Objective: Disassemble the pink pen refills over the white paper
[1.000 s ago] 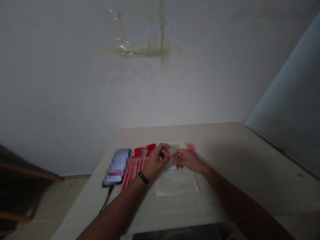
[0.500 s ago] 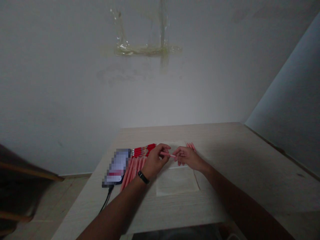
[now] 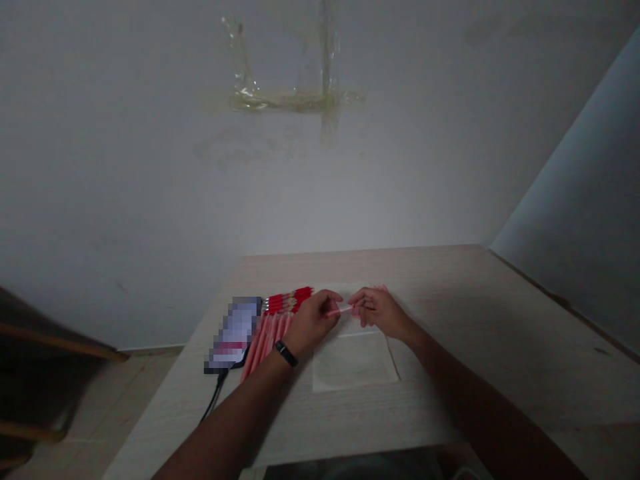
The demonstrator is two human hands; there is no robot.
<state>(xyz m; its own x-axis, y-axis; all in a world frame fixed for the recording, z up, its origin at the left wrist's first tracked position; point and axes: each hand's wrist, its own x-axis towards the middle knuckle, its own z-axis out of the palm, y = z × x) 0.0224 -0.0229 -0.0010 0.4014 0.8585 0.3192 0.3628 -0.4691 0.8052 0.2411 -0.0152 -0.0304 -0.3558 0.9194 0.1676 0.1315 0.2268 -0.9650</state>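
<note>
A thin pink pen-like stick [image 3: 345, 309] is held level between my two hands, over a pale, flat sheet or pouch [image 3: 355, 363]. My left hand [image 3: 317, 315] is closed in a pinch on its left end. The fingers of my right hand [image 3: 379, 311] are curled round its right end, and they hide that tip. Left of my left hand lies a row of similar pink sticks [image 3: 260, 343]. Several red pen-like pieces [image 3: 290, 301] with silvery ends lie behind that row. More pink pieces [image 3: 381, 289] show just beyond my right hand, partly covered by it.
A phone [image 3: 235, 330] with a blurred-out screen lies at the table's left, and a black cable [image 3: 215, 395] runs from it over the near-left edge. The wooden table [image 3: 475, 320] meets a wall [image 3: 400, 193] at the back. A slanted panel [image 3: 585, 200] stands to the right.
My right hand has shifted slightly right and turned a little. The stick's tilt has changed, its right end now a bit higher. Both hands still hold it.
</note>
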